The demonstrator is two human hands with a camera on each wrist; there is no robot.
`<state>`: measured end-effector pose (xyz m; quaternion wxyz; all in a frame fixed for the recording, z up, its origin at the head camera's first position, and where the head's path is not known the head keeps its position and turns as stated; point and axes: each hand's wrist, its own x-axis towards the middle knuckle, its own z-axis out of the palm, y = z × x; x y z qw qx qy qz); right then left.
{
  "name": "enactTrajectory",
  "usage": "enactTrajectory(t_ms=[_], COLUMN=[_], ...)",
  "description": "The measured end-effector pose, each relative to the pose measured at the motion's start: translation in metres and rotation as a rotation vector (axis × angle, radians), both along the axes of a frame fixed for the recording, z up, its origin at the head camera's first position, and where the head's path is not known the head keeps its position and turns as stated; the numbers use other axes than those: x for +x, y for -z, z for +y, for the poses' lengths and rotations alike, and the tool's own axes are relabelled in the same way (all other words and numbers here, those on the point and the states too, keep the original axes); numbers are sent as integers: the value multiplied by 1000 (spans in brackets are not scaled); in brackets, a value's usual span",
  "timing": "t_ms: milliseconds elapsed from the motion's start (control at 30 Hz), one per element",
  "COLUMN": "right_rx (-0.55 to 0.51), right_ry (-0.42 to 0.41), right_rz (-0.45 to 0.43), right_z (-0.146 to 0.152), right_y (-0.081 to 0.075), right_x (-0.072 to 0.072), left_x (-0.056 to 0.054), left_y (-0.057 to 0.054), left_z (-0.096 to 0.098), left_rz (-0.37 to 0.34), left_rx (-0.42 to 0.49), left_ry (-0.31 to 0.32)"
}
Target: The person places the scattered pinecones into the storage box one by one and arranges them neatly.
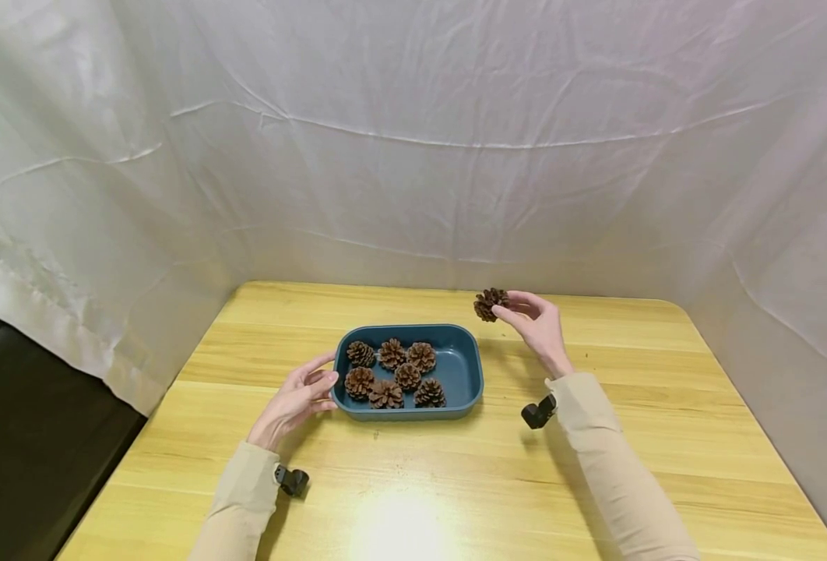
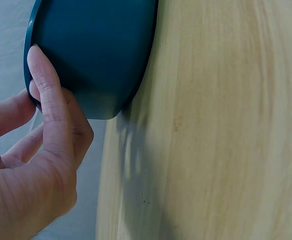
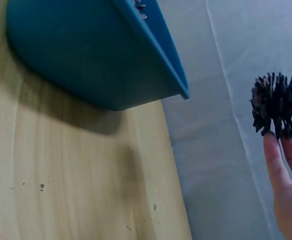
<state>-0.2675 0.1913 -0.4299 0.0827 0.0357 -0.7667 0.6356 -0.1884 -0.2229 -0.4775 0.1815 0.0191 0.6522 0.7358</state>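
A dark blue rectangular tub point(image 1: 462, 374) stands on the table with several brown pine cones point(image 1: 386, 394) lying in its left and middle parts. At the tub's left end my left hand point(image 1: 304, 397) grips the rim, thumb on top and fingers against the outer wall. Beyond the tub's right end my right hand point(image 1: 541, 326) holds one pine cone point(image 1: 490, 304) between thumb and fingers, raised above the table. The right wrist view also shows this held cone point(image 3: 276, 104), with fingertips against its scales.
The light wooden table point(image 1: 399, 460) carries small dark crumbs near the tub. Pale curtains point(image 1: 448, 195) hang behind and at both sides. A dark surface point(image 1: 28, 436) lies past the table's left edge. Each sleeve cuff bears a small black camera point(image 1: 538, 411).
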Motion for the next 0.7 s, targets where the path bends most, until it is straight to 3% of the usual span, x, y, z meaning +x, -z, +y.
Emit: enactTrajectory(t_ms=[367, 700], right_rx=[56, 123], right_ry=[-249, -369], right_rz=[-22, -56], right_z=[3, 5], right_y=[-5, -5], right_x=[-2, -1], left_x=[0, -1], left_y=[0, 2], left_z=[0, 0], left_rz=[0, -3], left_rx=[-4, -16], left_ry=[-1, 1])
